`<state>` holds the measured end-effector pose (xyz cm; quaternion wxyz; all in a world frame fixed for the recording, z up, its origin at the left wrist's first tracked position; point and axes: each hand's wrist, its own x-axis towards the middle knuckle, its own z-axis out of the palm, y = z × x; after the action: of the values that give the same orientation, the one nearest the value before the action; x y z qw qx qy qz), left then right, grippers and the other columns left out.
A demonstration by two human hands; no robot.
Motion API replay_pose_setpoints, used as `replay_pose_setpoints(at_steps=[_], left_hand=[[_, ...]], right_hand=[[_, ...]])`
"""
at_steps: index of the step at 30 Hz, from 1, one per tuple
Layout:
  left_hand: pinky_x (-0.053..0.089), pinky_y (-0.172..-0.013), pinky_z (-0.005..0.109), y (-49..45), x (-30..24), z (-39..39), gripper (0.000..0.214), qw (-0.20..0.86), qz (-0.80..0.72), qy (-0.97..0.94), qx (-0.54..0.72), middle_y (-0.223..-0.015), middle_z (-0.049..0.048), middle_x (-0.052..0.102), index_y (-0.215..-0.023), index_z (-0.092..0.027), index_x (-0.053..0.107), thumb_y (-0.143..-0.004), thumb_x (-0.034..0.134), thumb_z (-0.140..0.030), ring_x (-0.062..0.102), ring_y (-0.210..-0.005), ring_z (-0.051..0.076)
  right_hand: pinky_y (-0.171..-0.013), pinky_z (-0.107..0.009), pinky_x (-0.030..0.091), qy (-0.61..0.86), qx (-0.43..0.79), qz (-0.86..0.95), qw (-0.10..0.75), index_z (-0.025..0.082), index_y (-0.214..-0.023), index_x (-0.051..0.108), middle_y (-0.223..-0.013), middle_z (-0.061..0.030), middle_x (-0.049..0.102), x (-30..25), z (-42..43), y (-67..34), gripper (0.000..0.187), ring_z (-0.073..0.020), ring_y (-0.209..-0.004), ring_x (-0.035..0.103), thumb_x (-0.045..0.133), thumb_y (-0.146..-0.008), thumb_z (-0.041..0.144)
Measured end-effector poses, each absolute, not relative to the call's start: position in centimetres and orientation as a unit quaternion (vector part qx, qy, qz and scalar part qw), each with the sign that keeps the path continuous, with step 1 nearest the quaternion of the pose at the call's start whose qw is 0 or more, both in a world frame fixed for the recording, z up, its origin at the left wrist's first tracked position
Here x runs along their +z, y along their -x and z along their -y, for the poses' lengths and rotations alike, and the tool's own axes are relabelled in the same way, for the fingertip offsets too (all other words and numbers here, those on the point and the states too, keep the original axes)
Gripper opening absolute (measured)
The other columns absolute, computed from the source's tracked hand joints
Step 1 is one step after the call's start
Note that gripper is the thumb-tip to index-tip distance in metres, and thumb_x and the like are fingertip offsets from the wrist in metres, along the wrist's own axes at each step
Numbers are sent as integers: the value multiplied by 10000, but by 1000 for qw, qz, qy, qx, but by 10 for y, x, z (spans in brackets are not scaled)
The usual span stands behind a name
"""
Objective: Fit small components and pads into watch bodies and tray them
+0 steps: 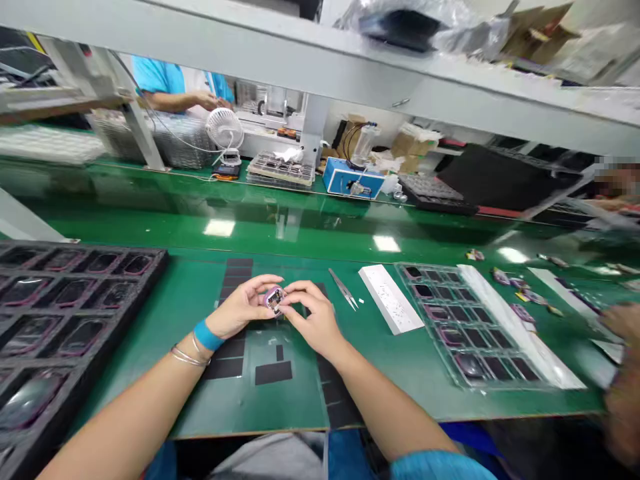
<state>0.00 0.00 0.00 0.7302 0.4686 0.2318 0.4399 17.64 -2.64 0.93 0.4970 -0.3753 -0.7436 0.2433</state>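
green bench (400, 373): l hand (241, 307) grips purple-rimmed part (275, 300), prob. casing; r hand (316, 320) pinches it

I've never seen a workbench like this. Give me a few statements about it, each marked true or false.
1. The left hand and right hand meet at a small purple-rimmed part. True.
2. The tweezers are in the right hand. False: the tweezers lie on the green tabletop.
3. The white block lies between the tweezers and the clear tray. True.
4. The blue band is on the right wrist. False: the blue band is on the left wrist.
5. The fan is black. False: the fan is white.
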Motion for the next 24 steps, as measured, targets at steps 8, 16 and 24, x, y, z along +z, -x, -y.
replay_pose_setpoints(at_steps=[8,16,24], left_hand=[[512,-733,212,-2,-1,0,551,723,-236,-469,449,-911,21,635,-1057,-210,606,-562,789,-52,608,-795,118],[508,-743,221,2,-7,-3,548,718,-241,-480,442,-958,17,618,-1080,-232,585,-594,781,-73,598,-819,119],[515,-744,224,2,-9,-3,546,716,-240,-488,438,-963,15,614,-1083,-234,576,-600,781,-81,603,-810,116]], right_hand=[[-852,-309,459,381,244,745,490,215,-797,661,-920,-39,609,11,25,-179,60,-160,-917,584,647,-775,160],[-848,-313,461,386,232,748,487,215,-803,658,-924,-40,617,10,23,-177,63,-163,-915,586,645,-774,160],[-844,-311,466,385,228,748,489,218,-795,663,-918,-39,617,9,23,-177,59,-161,-908,589,645,-778,165]])
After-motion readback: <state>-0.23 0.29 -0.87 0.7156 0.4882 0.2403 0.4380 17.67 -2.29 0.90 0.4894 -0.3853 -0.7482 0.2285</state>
